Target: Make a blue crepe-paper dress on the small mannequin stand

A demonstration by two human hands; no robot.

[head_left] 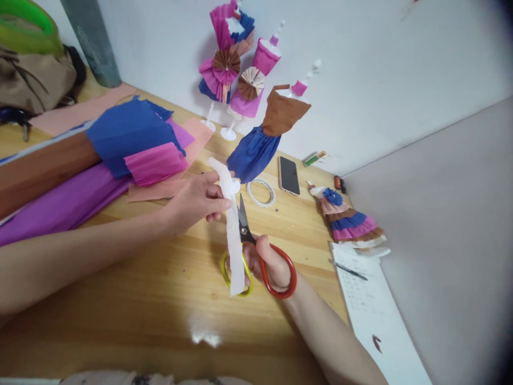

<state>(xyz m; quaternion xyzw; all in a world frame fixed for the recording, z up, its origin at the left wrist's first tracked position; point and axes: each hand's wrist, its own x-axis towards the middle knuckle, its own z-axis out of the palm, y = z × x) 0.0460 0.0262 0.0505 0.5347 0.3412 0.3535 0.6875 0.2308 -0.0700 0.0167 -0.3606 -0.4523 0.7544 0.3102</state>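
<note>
My left hand [202, 198] pinches a long white paper strip [235, 251] between thumb and fingers. The strip hangs down in front of the scissors. My right hand [268, 264] grips scissors [244, 224] with one red and one yellow handle loop, thumb through the red one. Their blades point up and away, just right of the strip; whether they touch it I cannot tell. Right behind my left hand stands a small dress form [282, 112] in a brown paper top and blue paper skirt. A roll of white tape [261, 193] lies beyond the scissors.
Blue crepe paper [132, 133] and other coloured sheets cover the left. Two more dressed forms [226, 64] stand by the wall. A phone [289, 175] lies behind the tape. At right are a layered paper dress [352, 222], a written sheet [360, 299] and a pen [350, 270].
</note>
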